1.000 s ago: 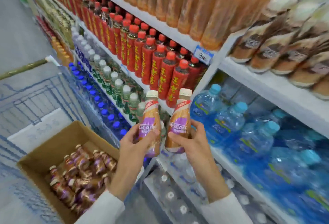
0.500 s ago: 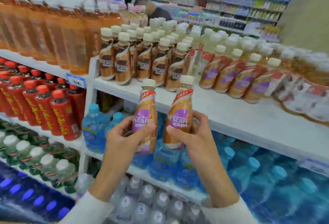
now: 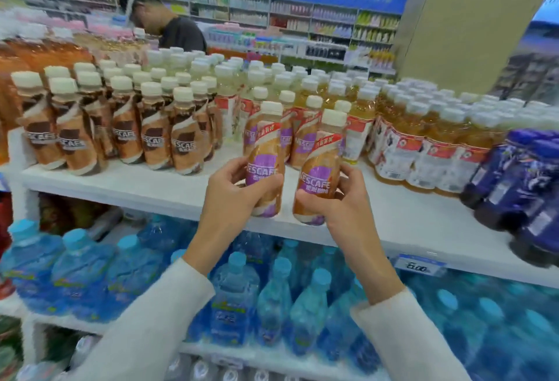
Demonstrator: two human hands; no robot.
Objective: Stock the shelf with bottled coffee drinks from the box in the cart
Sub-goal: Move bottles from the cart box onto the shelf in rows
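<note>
My left hand grips a purple-labelled coffee bottle with a cream cap, held upright. A second bottle of the same kind stands upright in my right hand. Both bottles hover over the front edge of the white top shelf. Just behind them stands a short row of matching purple-labelled coffee bottles. Brown-labelled coffee bottles fill the shelf to the left. The box and the cart are out of view.
Amber tea bottles and dark blue bottles stand on the right of the shelf. Blue water bottles fill the shelf below. A person stands beyond the shelf, in the following aisle.
My view has swung up from the cart and box to the top shelf. Both hands have carried their bottles up and forward to the shelf's front edge.
</note>
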